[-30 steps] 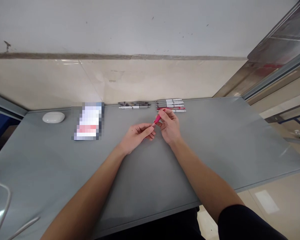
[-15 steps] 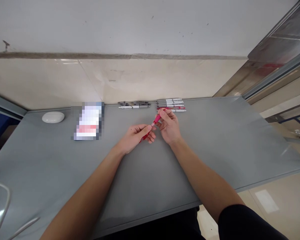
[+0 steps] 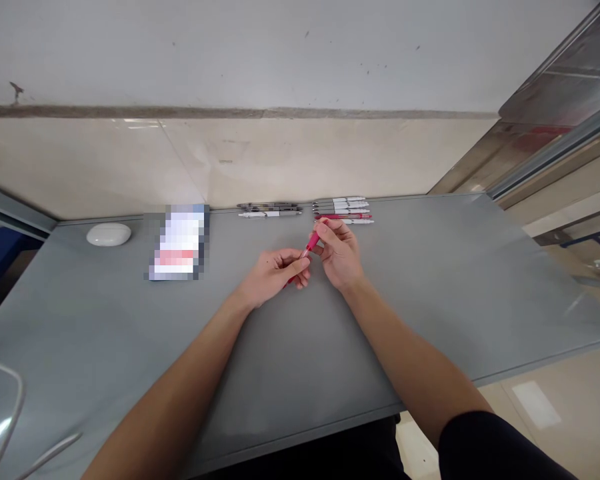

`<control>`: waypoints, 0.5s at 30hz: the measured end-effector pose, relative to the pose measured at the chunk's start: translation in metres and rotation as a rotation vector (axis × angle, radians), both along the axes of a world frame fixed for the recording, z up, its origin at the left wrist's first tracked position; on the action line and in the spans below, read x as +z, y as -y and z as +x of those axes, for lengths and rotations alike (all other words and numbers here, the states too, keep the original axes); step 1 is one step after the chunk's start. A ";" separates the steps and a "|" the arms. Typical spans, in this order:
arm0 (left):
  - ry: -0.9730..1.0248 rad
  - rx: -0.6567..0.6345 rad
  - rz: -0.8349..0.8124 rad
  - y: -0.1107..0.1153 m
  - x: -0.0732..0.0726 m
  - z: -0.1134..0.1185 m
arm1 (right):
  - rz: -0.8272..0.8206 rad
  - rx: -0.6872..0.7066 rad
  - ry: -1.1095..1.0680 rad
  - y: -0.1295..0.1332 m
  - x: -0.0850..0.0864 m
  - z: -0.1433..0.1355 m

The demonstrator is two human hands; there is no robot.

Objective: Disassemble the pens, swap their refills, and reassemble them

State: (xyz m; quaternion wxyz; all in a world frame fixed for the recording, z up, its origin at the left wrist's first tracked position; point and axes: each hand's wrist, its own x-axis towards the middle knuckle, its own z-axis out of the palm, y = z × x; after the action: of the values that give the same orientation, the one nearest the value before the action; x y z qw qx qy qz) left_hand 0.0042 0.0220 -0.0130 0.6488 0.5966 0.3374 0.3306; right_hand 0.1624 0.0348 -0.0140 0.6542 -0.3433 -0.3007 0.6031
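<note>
A red pen [image 3: 313, 241] with a clear section in its middle is held slanted over the grey table by both hands. My left hand [image 3: 279, 270] is closed around its lower barrel, thumb on top, and the lower tip pokes out below the fingers. My right hand [image 3: 339, 250] pinches the upper red part between thumb and fingertips. Just beyond the right hand lies a row of several pens [image 3: 347, 205], mostly white and grey, with another red pen [image 3: 355, 216] among them. To their left is a small group of dark and white pens [image 3: 270, 209].
A phone with a blurred-out screen [image 3: 177, 243] lies at the back left, beside a white oval case [image 3: 109, 234]. A white cable [image 3: 17, 400] curves at the front left. The grey table [image 3: 455, 280] meets a tiled wall [image 3: 330, 157] behind.
My left hand has shifted slightly along the pen and turned, so less of its lower end shows. The right hand keeps its pinch. The view has moved very slightly.
</note>
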 end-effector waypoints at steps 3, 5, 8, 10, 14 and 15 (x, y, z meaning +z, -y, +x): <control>0.013 -0.039 -0.001 0.001 0.001 -0.001 | 0.033 0.040 -0.004 0.001 0.001 0.000; 0.021 -0.057 -0.034 0.001 0.001 -0.001 | 0.047 0.062 -0.003 0.001 0.001 0.000; 0.027 -0.023 -0.058 0.001 0.000 0.001 | 0.039 0.032 0.001 0.000 0.001 0.000; 0.046 0.036 -0.052 0.000 -0.002 0.002 | 0.033 -0.013 -0.006 -0.001 0.001 0.000; 0.057 0.125 -0.039 -0.002 -0.007 0.003 | 0.039 -0.056 -0.018 -0.002 0.000 0.000; 0.038 0.137 -0.032 -0.002 -0.007 0.003 | 0.039 -0.058 -0.015 -0.002 0.000 0.000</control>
State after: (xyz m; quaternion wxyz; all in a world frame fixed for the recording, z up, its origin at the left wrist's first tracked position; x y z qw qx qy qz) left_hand 0.0074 0.0236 -0.0196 0.6403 0.5555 0.3701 0.3800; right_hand 0.1627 0.0367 -0.0142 0.6803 -0.3342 -0.2975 0.5806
